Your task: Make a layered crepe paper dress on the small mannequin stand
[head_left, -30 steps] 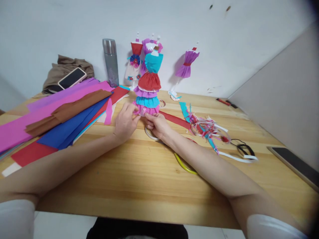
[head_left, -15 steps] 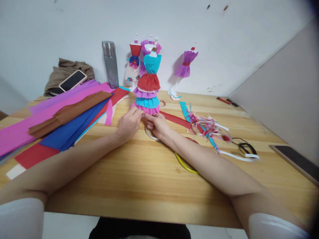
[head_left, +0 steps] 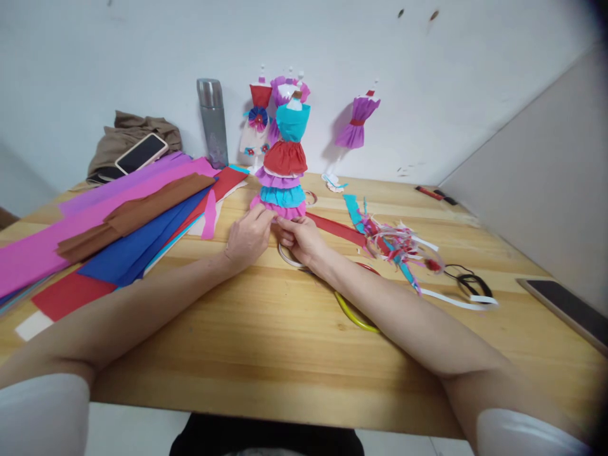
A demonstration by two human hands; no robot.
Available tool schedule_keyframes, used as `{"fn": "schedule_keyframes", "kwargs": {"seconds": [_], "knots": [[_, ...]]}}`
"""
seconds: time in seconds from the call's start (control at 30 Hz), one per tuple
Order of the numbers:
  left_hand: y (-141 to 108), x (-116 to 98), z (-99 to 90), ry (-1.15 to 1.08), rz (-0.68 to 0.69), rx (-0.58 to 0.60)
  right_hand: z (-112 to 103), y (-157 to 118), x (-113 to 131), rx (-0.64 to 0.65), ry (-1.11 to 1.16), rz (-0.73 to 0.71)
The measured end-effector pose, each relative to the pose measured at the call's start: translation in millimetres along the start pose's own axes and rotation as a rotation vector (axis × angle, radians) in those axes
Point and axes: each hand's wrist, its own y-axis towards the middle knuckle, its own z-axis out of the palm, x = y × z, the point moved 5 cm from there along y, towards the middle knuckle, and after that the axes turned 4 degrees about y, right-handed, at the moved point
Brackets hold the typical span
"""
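Note:
A small dress form wears a tiered crepe paper dress [head_left: 285, 158] in turquoise, red, purple and pink, standing upright in front of me. At its lowest pink ruffle [head_left: 270, 208], my left hand [head_left: 249, 234] pinches the hem from the left. My right hand [head_left: 301, 239] is closed at the same hem from the right, its fingertips almost meeting the left ones. The fingers cover the spot they press, and the base of the form is hidden. A white ring [head_left: 289, 258] lies partly under my right hand.
Crepe paper sheets [head_left: 137, 234] spread over the left of the table. A flask [head_left: 212, 123], more dressed forms [head_left: 358, 123] and a phone [head_left: 141, 154] are at the back. Scraps [head_left: 392, 240], a yellow ring [head_left: 354, 313], a black cord [head_left: 472, 285] and another phone [head_left: 570, 310] lie right.
The whole view has shifted very slightly. Both hands stay at the pink hem in nearly the same pose.

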Motion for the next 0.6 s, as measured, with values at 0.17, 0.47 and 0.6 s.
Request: {"fn": "schedule_keyframes", "kwargs": {"seconds": [0.17, 0.47, 0.6], "knots": [[-0.8, -1.2, -3.7, -0.008, 0.009, -0.091, 0.8, -0.8, 0.6, -0.002, 0.016, -0.003], [-0.1, 1.3, -4.9, 0.058, -0.005, -0.091, -0.6, 0.7, -0.1, -0.006, 0.022, 0.000], [-1.7, 1.4, -2.9, 0.105, 0.001, -0.084, 0.4, 0.3, -0.2, -0.001, 0.025, -0.004]]}}
